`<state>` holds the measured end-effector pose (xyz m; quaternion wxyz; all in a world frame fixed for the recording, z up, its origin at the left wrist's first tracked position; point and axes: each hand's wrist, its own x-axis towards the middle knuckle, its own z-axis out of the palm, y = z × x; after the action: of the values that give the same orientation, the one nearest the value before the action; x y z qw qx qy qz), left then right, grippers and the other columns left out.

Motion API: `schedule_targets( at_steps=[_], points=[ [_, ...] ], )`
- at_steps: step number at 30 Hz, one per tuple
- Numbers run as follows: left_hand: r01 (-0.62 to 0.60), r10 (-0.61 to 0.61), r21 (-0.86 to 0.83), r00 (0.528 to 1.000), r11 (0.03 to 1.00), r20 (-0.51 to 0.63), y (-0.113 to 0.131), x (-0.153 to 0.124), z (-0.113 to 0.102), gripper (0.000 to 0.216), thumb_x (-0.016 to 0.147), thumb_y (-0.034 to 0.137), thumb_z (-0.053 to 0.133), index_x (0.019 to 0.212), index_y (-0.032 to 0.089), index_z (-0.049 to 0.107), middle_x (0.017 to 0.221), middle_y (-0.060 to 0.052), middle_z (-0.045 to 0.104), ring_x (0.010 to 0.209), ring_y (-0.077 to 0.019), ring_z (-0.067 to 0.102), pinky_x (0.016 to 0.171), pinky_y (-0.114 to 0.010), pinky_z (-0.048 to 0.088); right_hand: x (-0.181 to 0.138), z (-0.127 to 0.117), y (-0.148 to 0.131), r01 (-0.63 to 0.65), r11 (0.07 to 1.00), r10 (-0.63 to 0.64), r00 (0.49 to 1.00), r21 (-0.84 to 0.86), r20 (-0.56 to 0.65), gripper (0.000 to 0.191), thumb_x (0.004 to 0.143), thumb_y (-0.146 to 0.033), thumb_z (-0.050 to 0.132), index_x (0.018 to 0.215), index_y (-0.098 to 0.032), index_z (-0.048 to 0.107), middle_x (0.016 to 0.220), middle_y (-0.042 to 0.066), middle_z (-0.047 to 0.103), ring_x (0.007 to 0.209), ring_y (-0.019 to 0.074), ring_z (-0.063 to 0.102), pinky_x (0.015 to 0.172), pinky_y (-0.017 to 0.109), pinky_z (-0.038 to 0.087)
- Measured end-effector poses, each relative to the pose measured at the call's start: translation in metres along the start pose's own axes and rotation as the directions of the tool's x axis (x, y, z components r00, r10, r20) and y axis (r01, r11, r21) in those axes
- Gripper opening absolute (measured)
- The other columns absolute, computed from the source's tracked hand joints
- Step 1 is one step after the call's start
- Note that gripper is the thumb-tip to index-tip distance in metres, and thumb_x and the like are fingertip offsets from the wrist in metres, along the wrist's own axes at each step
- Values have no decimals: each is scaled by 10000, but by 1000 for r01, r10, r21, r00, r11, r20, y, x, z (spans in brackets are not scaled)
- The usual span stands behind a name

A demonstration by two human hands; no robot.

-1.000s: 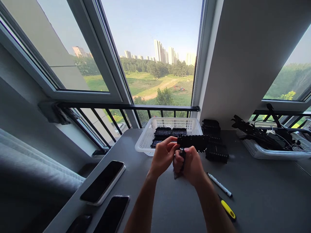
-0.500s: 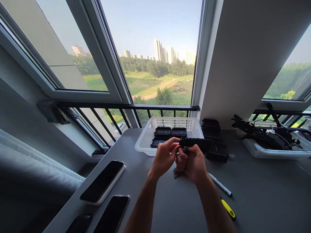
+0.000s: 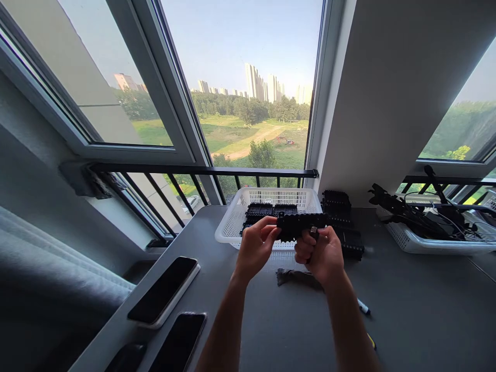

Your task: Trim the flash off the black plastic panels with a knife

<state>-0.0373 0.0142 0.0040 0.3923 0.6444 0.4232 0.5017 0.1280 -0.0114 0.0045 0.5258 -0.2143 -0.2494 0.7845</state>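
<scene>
My left hand (image 3: 253, 248) pinches the left end of a black plastic piece with toothed edges (image 3: 296, 223), holding it up above the front of the white basket. My right hand (image 3: 323, 254) is closed at the right end of that piece, its fingers curled around a small dark object with a shiny end (image 3: 313, 232); its kind is hard to make out. Behind my hands, the white plastic basket (image 3: 228, 227) holds several similar black pieces (image 3: 259, 209). More black toothed pieces (image 3: 337, 200) lie to its right, partly hidden by the held one.
A crumpled dark cloth (image 3: 289, 276) lies below my hands. A marker (image 3: 364, 307) and a yellow-handled tool (image 3: 372, 341) show beside my right forearm. Two phones (image 3: 165, 289) (image 3: 180, 343) lie at left. A second basket (image 3: 411, 243) with cables stands at right.
My right hand has shifted to the right and the held piece has turned its broad side into view. More of the cloth shows; the marker and yellow tool are now mostly covered by my forearm.
</scene>
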Motion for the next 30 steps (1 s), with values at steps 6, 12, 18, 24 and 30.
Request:
schedule_targets(
  at_steps=[6,12,18,24,30],
  points=[
    [32,-31,17,999,999,-41,2,0,-1,269,808,365,627,976,156,606,788,-63,734,750,-196,685,663,-263,500,-5,-10,-13,46,998,-44,998,45,-49,260,677,-399,423,541,-222,289,532,-53,178,498,117,176,462,249,206],
    [29,-29,1,999,1000,-46,-2,1,-1,313,767,376,677,989,162,624,784,-59,737,749,-204,685,688,-281,517,-7,-10,-16,76,997,-76,994,-1,-77,272,685,-412,419,560,-228,261,542,-56,173,498,119,186,467,257,226],
    [-19,19,52,1000,998,-14,0,-1,3,283,781,336,667,1012,176,636,792,-49,742,741,-197,684,685,-264,508,0,4,0,-9,1000,9,1000,-14,0,258,668,-420,412,543,-230,289,520,-61,187,484,109,157,454,254,190],
    [-64,59,144,998,987,34,7,-4,8,195,846,317,575,962,183,655,768,-24,747,720,-173,686,669,-233,486,6,11,17,-48,994,55,996,-102,64,274,674,-455,435,555,-228,338,519,-60,233,481,108,211,455,255,207],
    [-29,31,102,999,994,-16,7,-3,9,195,831,313,587,966,185,646,789,-41,737,730,-191,700,689,-266,518,0,13,16,-6,973,30,994,-231,101,393,767,-582,467,653,-207,431,589,-42,340,542,113,274,512,256,244]
  ],
)
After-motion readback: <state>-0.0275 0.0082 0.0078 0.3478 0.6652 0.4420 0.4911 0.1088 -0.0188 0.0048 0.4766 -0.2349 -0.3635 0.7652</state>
